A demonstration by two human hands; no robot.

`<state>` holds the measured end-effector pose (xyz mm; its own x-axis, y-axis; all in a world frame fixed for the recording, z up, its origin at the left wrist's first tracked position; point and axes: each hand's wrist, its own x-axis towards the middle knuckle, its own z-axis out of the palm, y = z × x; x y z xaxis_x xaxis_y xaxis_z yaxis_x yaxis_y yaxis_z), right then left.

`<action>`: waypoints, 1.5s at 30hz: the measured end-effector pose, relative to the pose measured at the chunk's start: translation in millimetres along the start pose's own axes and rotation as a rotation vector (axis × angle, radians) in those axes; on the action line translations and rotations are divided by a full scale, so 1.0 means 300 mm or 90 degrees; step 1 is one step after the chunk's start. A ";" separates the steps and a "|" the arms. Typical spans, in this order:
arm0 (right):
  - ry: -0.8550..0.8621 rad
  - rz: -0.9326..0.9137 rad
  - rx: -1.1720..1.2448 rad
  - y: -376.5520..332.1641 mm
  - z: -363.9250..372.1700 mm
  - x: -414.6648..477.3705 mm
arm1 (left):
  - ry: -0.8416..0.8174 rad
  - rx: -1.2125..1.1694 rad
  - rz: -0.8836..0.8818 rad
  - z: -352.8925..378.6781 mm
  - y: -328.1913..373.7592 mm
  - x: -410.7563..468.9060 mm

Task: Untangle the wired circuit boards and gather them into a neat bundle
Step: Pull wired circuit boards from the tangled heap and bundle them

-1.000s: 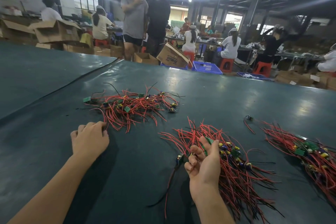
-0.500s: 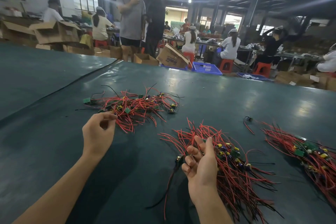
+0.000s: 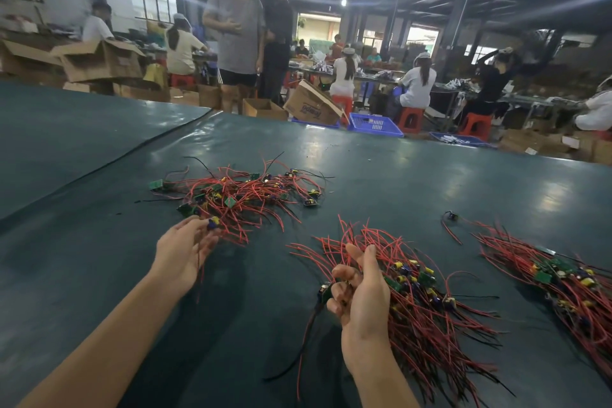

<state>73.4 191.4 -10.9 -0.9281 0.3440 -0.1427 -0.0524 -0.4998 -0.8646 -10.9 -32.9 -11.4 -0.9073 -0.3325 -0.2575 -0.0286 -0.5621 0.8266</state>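
Now the left hand, fingers loosely curled, pinches one small board at the near edge of the tangled pile on the tabletop; the right hand grips the wired bundle.

Cardboard boxes, blue crates, red stools.

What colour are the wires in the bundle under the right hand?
Mostly red, a few black: bundle beside the right hand, head view.
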 end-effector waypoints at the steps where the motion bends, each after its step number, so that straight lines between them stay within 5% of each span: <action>1: -0.003 -0.004 -0.005 0.001 -0.001 0.000 | -0.027 0.014 -0.021 0.004 -0.009 -0.006; 11: -0.017 -0.017 -0.015 0.006 -0.003 0.002 | -0.215 -0.077 0.080 0.059 0.005 -0.102; 16: -0.044 -0.015 -0.091 0.015 0.011 -0.008 | -0.353 0.127 0.247 0.094 -0.040 -0.177; 24: -0.095 -0.143 -0.229 0.028 0.035 -0.046 | -0.488 0.218 0.038 0.116 -0.120 -0.223; 36: -0.146 -0.195 -0.264 0.041 0.036 -0.049 | -0.536 0.444 0.195 0.110 -0.104 -0.239; 39: -0.086 -0.182 -0.279 0.050 0.019 -0.032 | -0.511 0.483 0.304 0.111 -0.122 -0.257; 43: -0.008 -0.186 -0.229 0.048 0.010 -0.021 | -0.336 0.608 0.770 0.114 -0.147 -0.275; 45: 0.014 -0.186 -0.196 0.040 0.011 -0.020 | -0.343 0.609 0.903 0.119 -0.154 -0.283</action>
<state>77.1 180.6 -18.8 -0.8826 0.4540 0.1218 -0.1958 -0.1195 -0.9733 52.3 48.3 -9.8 -0.4703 0.2462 0.8474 0.7840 0.5575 0.2731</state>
